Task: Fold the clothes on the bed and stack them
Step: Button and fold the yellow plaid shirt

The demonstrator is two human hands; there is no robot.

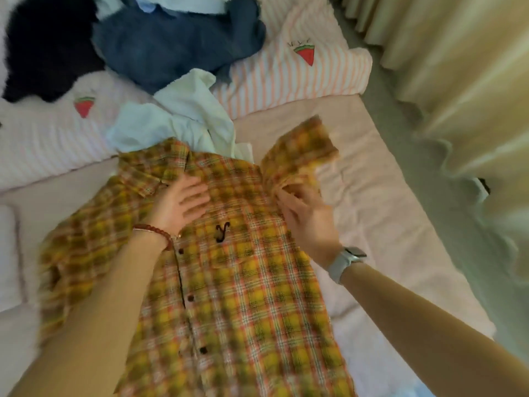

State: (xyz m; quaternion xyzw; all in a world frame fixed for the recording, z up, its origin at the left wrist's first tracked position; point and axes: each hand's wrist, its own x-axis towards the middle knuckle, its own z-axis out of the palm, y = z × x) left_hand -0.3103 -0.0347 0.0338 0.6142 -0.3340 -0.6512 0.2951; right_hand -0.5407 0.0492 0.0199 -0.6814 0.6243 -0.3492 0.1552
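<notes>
Pinching the sleeve (297, 156) of the yellow plaid shirt (229, 282) is my right hand (303, 216), its grip closed on the cloth near the shoulder seam, while my left hand (180, 204) lies spread and flat on the chest below the collar. That shirt lies front-up, buttoned, on the bed (386, 224). I judge this the first fold: sleeve inward across the body. Next I should lay it flat, then do the other side. More unfolded clothes (177, 44) wait beyond.
</notes>
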